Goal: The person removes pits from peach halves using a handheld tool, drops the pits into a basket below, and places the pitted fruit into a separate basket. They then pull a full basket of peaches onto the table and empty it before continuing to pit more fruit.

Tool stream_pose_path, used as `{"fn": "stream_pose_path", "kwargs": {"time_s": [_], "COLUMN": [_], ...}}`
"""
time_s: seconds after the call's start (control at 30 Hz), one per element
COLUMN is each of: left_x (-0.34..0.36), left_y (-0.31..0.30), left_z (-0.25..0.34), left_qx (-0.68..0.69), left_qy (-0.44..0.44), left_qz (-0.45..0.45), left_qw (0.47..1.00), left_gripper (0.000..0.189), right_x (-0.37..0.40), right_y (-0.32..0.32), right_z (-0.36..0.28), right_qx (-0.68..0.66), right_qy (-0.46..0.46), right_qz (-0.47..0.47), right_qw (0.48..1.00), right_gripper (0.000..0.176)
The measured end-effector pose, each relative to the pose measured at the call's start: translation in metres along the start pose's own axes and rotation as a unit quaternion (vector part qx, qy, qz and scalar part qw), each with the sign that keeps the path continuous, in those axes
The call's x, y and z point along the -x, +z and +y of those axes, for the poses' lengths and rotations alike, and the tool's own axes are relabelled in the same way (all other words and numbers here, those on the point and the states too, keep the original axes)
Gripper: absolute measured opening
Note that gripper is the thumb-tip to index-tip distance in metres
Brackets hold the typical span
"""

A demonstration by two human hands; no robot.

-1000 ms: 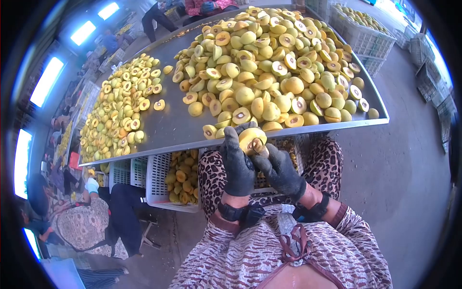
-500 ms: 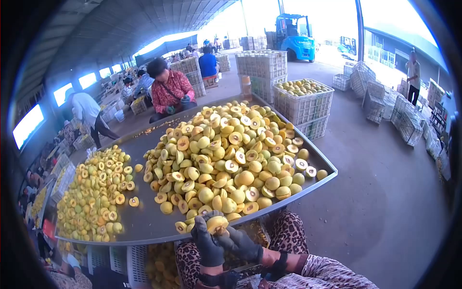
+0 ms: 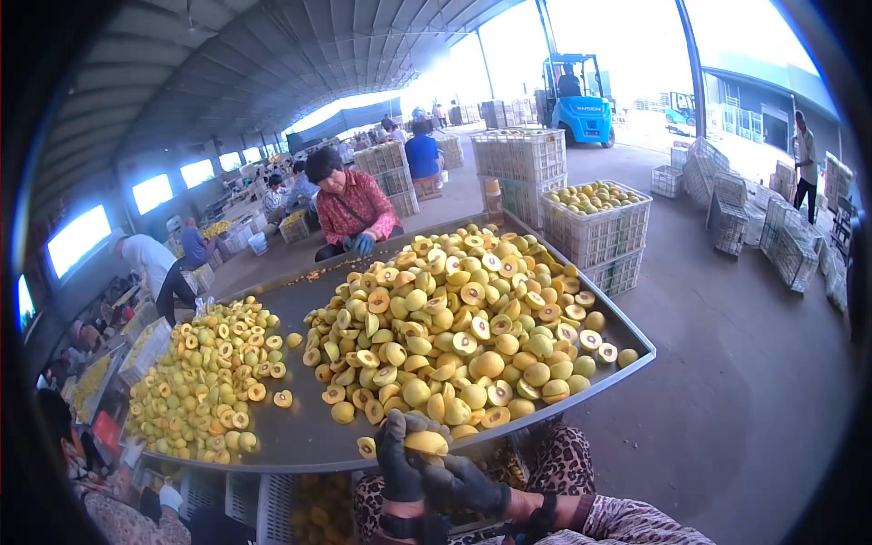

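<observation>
Both gloved hands meet at the near edge of the metal worktop (image 3: pixel 304 434), low in the view and close to the body, closed together around one peach half (image 3: pixel 425 442). The left hand (image 3: pixel 393 454) stands upright with its fingers curled over the fruit's left side. The right hand (image 3: pixel 465 487) comes in from the lower right and cups it from beneath, so the two are about equally near. The fruit's broader span runs left to right, and its rounded skin shows on top; which way the cut face points cannot be told. It sits just above the worktop's lip, with a lone half (image 3: pixel 366 446) beside it. The big heap of peach halves (image 3: pixel 463 336) begins just beyond, leaving bare metal only to the left, before the smaller spread of halves (image 3: pixel 204 381). White crates (image 3: pixel 259 504) stand below the edge.
</observation>
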State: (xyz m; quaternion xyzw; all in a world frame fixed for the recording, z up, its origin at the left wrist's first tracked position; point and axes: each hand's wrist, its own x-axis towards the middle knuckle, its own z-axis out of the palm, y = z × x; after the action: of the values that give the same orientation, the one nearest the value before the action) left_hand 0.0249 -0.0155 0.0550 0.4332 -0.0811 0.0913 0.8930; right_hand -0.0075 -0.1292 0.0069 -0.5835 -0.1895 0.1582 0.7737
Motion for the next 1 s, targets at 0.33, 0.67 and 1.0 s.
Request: {"fn": "stream_pose_path", "kwargs": {"time_s": [0.33,0.67,1.0], "left_x": [-0.001,0.052,-0.062], "left_y": [0.006,-0.086,-0.29], "left_z": [0.011,0.047,0.046], "left_qx": [-0.011,0.059,-0.758], "left_qy": [0.008,0.017,0.169], "left_qz": [-0.164,0.082,0.167], "left_qw": [0.986,0.995,0.608], "left_gripper": [0.043,0.051,0.04], "right_x": [0.008,-0.001,0.027], "right_y": [-0.029,0.001,-0.038], "right_z": [-0.015,0.018,0.061], "right_qx": [-0.11,0.18,0.403], "right_qy": [0.074,-0.029,0.06], "right_qz": [-0.17,-0.329,-0.062], "right_qw": [0.976,0.927,0.911], "right_gripper": [0.047,0.034,0.04]}}
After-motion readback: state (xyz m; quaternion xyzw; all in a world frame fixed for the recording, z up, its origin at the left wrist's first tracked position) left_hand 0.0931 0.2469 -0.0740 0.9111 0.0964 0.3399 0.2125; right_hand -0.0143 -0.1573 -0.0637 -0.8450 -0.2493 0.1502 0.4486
